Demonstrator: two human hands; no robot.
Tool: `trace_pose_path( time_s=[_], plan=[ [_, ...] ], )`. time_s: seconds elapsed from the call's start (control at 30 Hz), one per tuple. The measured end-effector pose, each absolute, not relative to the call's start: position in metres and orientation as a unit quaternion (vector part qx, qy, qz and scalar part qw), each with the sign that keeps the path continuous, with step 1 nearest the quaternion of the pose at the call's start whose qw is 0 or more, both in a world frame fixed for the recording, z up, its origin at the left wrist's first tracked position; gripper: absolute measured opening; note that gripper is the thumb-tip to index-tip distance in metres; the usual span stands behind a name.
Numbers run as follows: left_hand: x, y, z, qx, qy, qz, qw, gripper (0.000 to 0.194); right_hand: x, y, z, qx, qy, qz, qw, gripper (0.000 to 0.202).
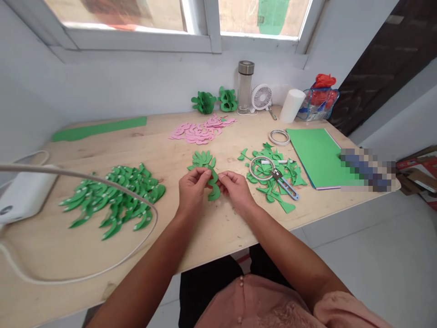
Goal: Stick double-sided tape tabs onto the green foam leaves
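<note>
Because the wavy green paper cutout [214, 193] looks thin and light, it should bend and crease easily, so a gentle edge pinch likely suits it. Between both hands above the pale wooden tabletop [164, 255], its upper part is pinched by the left hand [192, 187]; whether the right hand [236, 189], fingertips gathered at its edge, grips it cannot be told.

Mid-frame, a strip [214, 195] is between left hand [192, 189] and right hand [237, 189]; on the table [235, 234], crescents [131, 187] lie left, scraps [288, 207] under snips [287, 186] right; bottle [244, 91], upper centre.
</note>
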State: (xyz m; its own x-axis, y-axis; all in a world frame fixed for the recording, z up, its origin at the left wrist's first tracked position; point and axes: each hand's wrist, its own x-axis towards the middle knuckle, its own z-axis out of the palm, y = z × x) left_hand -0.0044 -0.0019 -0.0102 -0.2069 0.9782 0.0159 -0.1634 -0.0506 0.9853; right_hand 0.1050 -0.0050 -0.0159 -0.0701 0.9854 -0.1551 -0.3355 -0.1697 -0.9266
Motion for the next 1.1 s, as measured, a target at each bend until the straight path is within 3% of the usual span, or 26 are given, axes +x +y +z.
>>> trace_pose_path(
  time_s=[0.43,1.1],
  plan=[
    [-0.0075,-0.0030,-0.0109,0.339,0.424,0.587,0.601,0.014,0.1076,-0.0054,-0.0173,-0.399,-0.337,0.674,0.522,0.022],
    [-0.0074,-0.0063,-0.0034,0.329,0.411,0.580,0.622,0.016,0.1113,-0.0084,-0.0124,-0.315,-0.288,0.757,0.494,0.025]
  ],
)
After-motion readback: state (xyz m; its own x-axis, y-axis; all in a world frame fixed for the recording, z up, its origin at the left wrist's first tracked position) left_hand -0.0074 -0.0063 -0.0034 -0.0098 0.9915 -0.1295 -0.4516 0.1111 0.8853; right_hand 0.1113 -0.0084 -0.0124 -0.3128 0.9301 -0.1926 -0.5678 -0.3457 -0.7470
